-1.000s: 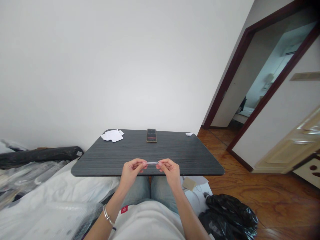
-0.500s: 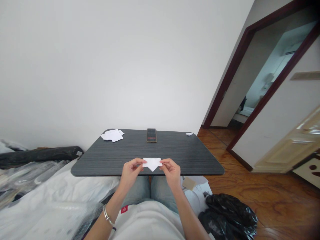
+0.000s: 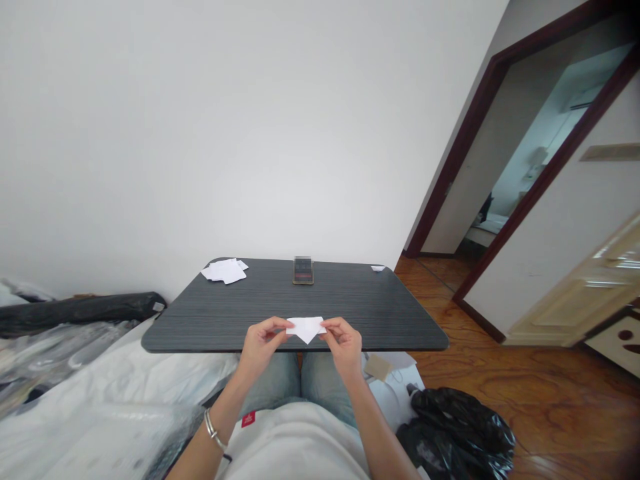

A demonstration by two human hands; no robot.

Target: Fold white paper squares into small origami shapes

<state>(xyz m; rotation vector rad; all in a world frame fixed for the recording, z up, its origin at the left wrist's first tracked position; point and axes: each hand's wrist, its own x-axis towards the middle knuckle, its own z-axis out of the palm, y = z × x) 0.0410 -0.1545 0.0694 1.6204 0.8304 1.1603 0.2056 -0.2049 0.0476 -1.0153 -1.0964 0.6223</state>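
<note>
folded white paper [image 3: 306, 328] | pointed lower tip | left hand [image 3: 261, 345], right hand [image 3: 345, 346] pinching its ends

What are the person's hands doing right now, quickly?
Left hand: closed, pinching a folded piece of white paper at its left end.
Right hand: closed, pinching the same paper at its right end.

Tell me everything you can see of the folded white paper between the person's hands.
The folded white paper looks thin and matte, with no visible print. It is creased into a flat shape with a nearly straight far edge and a triangular point aimed toward the person. The left hand and right hand pinch it at opposite ends. It is held over the near part of the dark tabletop, and whether its point touches the surface cannot be told.
</note>
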